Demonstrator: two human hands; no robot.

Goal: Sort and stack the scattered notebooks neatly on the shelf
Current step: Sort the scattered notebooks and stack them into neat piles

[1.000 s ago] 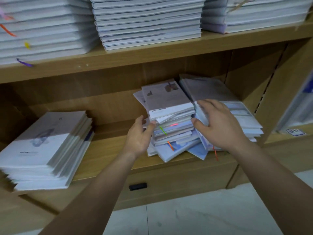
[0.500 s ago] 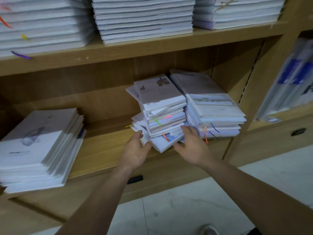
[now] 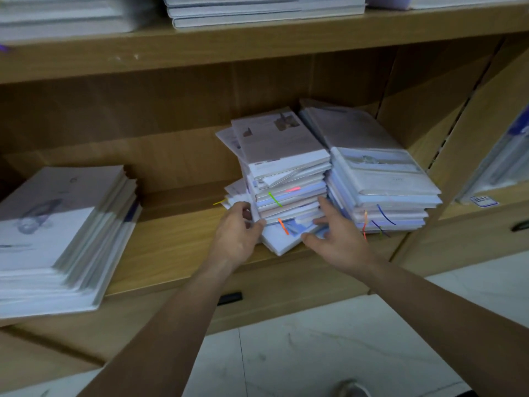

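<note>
The left hand point(image 3: 237, 230) has its fingers curled round the lower left corner of the crooked stack point(image 3: 286, 179), thumb on the front edges. The right hand point(image 3: 336, 234) lies open against the stack's right side, fingers reaching up into the seam where it touches the right-hand pile point(image 3: 380, 190), thumb spread by the bottom notebook point(image 3: 282, 242).

The stack sits straight ahead between the two hands, on the shelf point(image 3: 177, 239), and neither hand is clearly nearer. Its notebooks lie flat, long axis running from the front lip back toward the rear wall, but each is twisted a little. The bottom one juts out cornerwise over the lip. My reading is that the next move turns on this skew — squeezing both sides to bring the spines into one line.

Coloured ribbon markers point(image 3: 274, 199) hang from the front edges. A looser left pile point(image 3: 60, 224) lies well apart. The covers carry printed pictures and text too blurred to read, and so is the small blue-bordered label point(image 3: 483, 200) — no brand can be made out.
</note>
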